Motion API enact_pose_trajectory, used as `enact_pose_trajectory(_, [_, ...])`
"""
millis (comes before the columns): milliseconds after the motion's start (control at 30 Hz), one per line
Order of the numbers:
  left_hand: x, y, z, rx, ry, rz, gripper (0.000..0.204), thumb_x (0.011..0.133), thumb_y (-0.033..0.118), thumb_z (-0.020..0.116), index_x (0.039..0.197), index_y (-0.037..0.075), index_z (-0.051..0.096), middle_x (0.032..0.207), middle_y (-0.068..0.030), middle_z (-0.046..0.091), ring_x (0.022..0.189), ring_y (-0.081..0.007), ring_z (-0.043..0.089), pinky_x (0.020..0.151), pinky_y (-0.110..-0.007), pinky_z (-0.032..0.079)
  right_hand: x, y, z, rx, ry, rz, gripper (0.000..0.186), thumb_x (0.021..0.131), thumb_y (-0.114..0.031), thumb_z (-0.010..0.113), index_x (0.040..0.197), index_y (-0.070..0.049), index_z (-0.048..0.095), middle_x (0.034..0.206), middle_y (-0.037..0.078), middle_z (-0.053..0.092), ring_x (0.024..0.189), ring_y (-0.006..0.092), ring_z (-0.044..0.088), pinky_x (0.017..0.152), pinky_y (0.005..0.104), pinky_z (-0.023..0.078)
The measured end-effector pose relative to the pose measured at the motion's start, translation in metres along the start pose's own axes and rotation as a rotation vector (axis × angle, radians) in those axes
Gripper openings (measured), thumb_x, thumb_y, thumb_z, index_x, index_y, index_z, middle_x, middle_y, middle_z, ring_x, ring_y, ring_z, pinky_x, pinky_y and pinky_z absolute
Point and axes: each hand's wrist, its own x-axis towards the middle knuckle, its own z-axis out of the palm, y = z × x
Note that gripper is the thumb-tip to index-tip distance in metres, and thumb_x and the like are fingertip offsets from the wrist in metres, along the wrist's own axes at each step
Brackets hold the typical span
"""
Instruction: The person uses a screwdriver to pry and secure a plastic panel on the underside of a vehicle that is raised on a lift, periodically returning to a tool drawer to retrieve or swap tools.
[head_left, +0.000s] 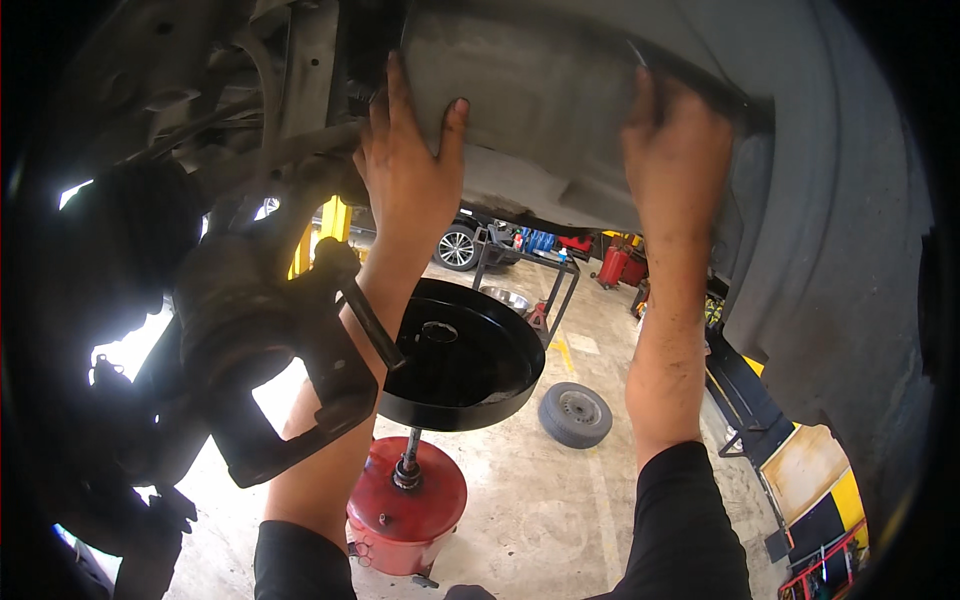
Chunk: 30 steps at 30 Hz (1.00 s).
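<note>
So, both hands are up overhead on the underside of a vehicle, over on a dull grey panel (530, 110) that sits between them. It's a broad, mostly flat piece, kinda grimy, with brownish smudges and a darker edge running down along its upper right. Left hand (412, 165) is spread, fingers pointing up and thumb sticking out, right by the panel's left side. Right hand (680, 165) is curled up near the right edge; honestly can't tell if it's pinching anything, since the knuckles block the view.

Biggest thing in the way is a chunky dark metal bracket (350, 380) at lower left, which cuts across the left forearm and overlaps a round black pan (470, 413). That pan sits on a pole above a red drum (432, 480). Off to the right of it a wheel with a tyre (576, 415) lies on the concrete floor (540, 500). Further back you've got a dark metal frame stand (562, 297) and a parked car's wheel (457, 246), plus a yellow post (335, 218) on the left.
</note>
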Motion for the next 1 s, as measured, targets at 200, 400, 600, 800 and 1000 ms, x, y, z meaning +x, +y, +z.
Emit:
enact_pose_trajectory(200, [-0.001, -0.001, -0.004, 0.003, -0.022, -0.017, 0.074, 0.093, 0.041, 0.057, 0.149, 0.004, 0.026, 0.129, -0.0243, 0.050, 0.118, -0.0422, 0.050, 0.099, -0.054, 0.035, 0.002, 0.020, 0.006, 0.158, -0.054, 0.037, 0.022, 0.090, -0.022, 0.062, 0.084, -0.002, 0.068, 0.064, 0.017, 0.063, 0.059, 0.0352, 0.064, 0.056, 0.0421, 0.049])
enact_pose_trajectory(400, [-0.001, 0.000, -0.002, 0.003, -0.026, -0.008, 0.075, 0.092, 0.043, 0.057, 0.149, 0.004, 0.027, 0.126, -0.0245, 0.052, 0.116, -0.0418, 0.052, 0.098, -0.054, 0.036, 0.005, 0.032, 0.001, 0.798, -0.344, 0.705, 0.030, 0.093, -0.032, 0.064, 0.089, -0.002, 0.070, 0.054, -0.004, 0.046, 0.042, 0.0083, 0.039, 0.038, 0.0279, 0.027])
enact_pose_trajectory(600, [0.003, -0.003, -0.005, -0.007, -0.023, -0.013, 0.075, 0.092, 0.043, 0.058, 0.149, 0.004, 0.028, 0.125, -0.0238, 0.053, 0.114, -0.0415, 0.053, 0.097, -0.054, 0.037, 0.007, 0.039, 0.008, 0.944, -0.398, 0.823, 0.031, 0.091, -0.034, 0.066, 0.084, -0.004, 0.068, 0.050, 0.002, 0.049, 0.038, 0.0140, 0.044, 0.037, 0.0305, 0.028])
enact_pose_trajectory(800, [0.002, -0.005, -0.002, 0.013, 0.000, 0.023, 0.075, 0.092, 0.043, 0.058, 0.148, 0.003, 0.028, 0.127, -0.0241, 0.053, 0.114, -0.0418, 0.053, 0.095, -0.054, 0.038, -0.001, 0.007, 0.005, -0.052, -0.008, -0.097, 0.027, 0.089, -0.020, 0.061, 0.069, -0.001, 0.061, 0.064, 0.021, 0.061, 0.062, 0.0417, 0.061, 0.057, 0.0478, 0.049])
enact_pose_trajectory(1000, [0.002, -0.005, -0.001, 0.025, 0.014, 0.044, 0.075, 0.092, 0.042, 0.058, 0.148, 0.002, 0.028, 0.127, -0.0246, 0.052, 0.113, -0.0421, 0.053, 0.096, -0.055, 0.038, 0.005, 0.024, 0.014, 0.147, 0.115, -0.143, 0.024, 0.091, -0.021, 0.062, 0.079, -0.001, 0.068, 0.055, 0.015, 0.058, 0.050, 0.0342, 0.059, 0.050, 0.0425, 0.045])
